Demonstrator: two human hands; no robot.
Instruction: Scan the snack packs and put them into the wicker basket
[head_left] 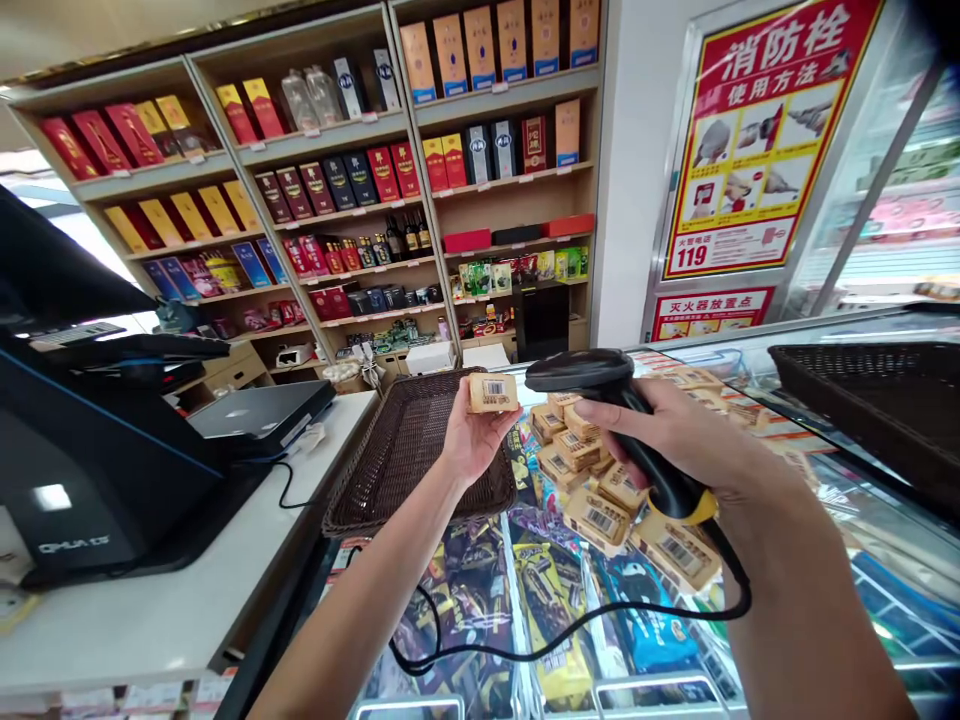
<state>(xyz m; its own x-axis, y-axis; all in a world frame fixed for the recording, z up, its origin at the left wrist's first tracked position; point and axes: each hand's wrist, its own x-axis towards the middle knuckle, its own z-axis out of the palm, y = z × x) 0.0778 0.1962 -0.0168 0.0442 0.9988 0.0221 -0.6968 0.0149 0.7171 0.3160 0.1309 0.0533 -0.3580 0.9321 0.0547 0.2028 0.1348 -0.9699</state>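
My left hand [474,437] holds a small tan box [493,393] upright, its barcode side turned toward me, above the right edge of a brown wicker basket [360,480]. My right hand [675,425] is wrapped round the handle of a black barcode scanner [589,372], whose head points left toward the box. A black cable [570,630] runs from the scanner's yellow-ringed base and loops across the glass freezer top. Below the scanner lies a loose pile of similar tan boxes [598,516], several with barcodes facing up. The right hand partly hides the pile.
At the left, a black checkout terminal [112,500] stands on a white counter [150,620]. Another dark wicker basket [885,400] sits at the right. Packaged goods [551,620] show inside the freezer. Shelves of boxed bottles [337,190] line the back wall, beside a red notice [772,140].
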